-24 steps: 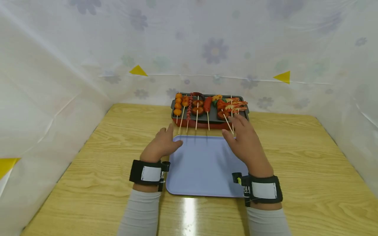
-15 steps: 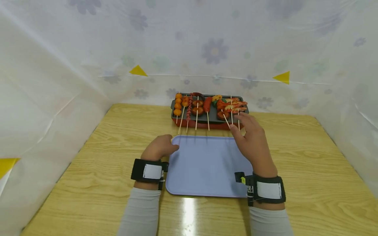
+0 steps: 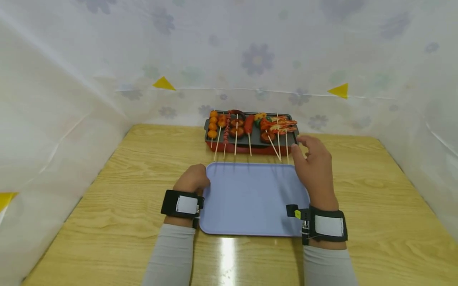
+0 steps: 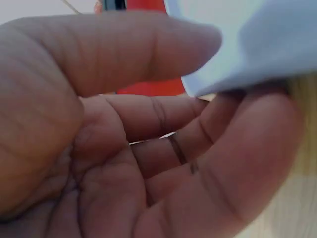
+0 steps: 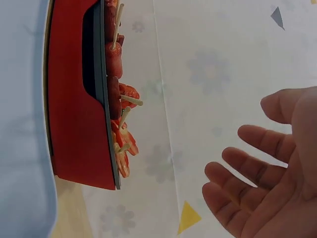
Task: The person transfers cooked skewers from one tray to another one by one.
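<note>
A pale blue tray [image 3: 247,198] lies flat on the wooden table in front of me. My left hand [image 3: 201,181] grips its left rim near the far corner. In the left wrist view the thumb [image 4: 148,49] lies on top of the tray edge [image 4: 257,44] with the fingers curled beneath. Just past the tray's far right corner my right hand [image 3: 304,146] hovers with relaxed, spread fingers [image 5: 247,168], holding nothing. It is beside the right end of a red grill [image 3: 257,150]. Several skewers lie on the grill: orange balls [image 3: 212,127], sausage [image 3: 249,124] and shrimp [image 3: 280,125].
The skewer sticks [image 3: 274,149] stick out over the grill's front edge towards the tray. Floral plastic sheeting [image 3: 257,59] closes in the table [image 3: 375,198] at the back and on both sides. The red grill side [image 5: 74,99] fills the left of the right wrist view.
My right hand has moved right, away from the skewer sticks, to beside the grill's right end. My left hand drew back to the tray's left rim and curled round it.
</note>
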Tool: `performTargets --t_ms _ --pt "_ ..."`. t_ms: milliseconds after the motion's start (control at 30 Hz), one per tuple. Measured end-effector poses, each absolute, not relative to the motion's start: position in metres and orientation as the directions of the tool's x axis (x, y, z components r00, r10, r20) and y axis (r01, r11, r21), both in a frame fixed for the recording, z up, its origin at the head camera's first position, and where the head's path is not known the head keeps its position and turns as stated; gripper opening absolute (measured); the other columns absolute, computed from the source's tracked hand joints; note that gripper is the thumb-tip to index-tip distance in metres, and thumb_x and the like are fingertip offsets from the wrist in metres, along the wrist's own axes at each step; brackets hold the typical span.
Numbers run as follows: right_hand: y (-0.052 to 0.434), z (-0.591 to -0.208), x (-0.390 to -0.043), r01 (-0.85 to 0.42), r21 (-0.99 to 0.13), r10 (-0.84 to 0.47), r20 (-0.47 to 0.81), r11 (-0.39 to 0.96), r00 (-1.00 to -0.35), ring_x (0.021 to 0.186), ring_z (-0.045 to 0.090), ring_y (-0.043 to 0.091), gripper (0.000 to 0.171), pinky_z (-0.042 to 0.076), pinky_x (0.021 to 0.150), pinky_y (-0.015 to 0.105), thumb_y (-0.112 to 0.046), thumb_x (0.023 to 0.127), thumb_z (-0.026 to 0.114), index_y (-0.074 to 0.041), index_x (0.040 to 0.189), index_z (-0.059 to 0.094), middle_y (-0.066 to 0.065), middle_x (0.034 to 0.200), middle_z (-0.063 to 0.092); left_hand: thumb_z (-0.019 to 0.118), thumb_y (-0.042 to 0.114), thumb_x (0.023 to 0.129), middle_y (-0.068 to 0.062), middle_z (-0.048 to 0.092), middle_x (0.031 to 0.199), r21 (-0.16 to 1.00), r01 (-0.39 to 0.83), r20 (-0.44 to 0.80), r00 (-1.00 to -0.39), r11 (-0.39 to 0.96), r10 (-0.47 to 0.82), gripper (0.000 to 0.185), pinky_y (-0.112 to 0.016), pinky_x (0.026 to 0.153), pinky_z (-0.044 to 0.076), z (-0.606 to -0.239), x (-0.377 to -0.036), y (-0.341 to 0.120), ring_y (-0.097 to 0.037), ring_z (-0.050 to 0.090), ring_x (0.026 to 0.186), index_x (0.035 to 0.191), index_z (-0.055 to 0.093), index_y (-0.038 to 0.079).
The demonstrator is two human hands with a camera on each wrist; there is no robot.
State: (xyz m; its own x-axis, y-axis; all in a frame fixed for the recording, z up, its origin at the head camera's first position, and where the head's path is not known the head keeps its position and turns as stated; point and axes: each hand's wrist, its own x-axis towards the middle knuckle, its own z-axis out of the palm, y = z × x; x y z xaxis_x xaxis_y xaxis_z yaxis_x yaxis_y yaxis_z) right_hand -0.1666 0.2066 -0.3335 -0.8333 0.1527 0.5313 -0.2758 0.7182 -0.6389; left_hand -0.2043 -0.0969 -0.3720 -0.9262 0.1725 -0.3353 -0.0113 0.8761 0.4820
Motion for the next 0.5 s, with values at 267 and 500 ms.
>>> performTargets --t_ms 267,500 --pt "0.204 -0.328 -0.165 0.011 -0.761 0.319 0.259 0.648 -0.911 0.118 0.058 0.038 0.045 0.049 0.089 0.056 -0.035 0.102 0.049 -0.004 0.133 0.061 0.017 0.133 0.060 0.061 -0.001 0.078 -0.010 0.060 0.072 0.443 -0.050 -0.363 -0.923 0.895 0.128 0.006 -0.030 0.051 0.044 -0.376 -0.205 -0.108 -0.023 0.057 0.062 0.083 0.063 0.003" --pt "0.216 -0.327 -0.172 0.116 -0.774 0.330 0.126 0.623 -0.936 0.123 0.053 0.041 0.051 0.047 0.093 0.057 -0.038 0.103 0.045 -0.004 0.141 0.053 0.020 0.138 0.055 0.059 -0.005 0.080 -0.012 0.061 0.076 0.481 -0.044 -0.359 -0.921 0.876 0.151 0.012 -0.029 0.049 0.046 -0.378 -0.208 -0.103 -0.023 0.059 0.061 0.090 0.065 -0.001"
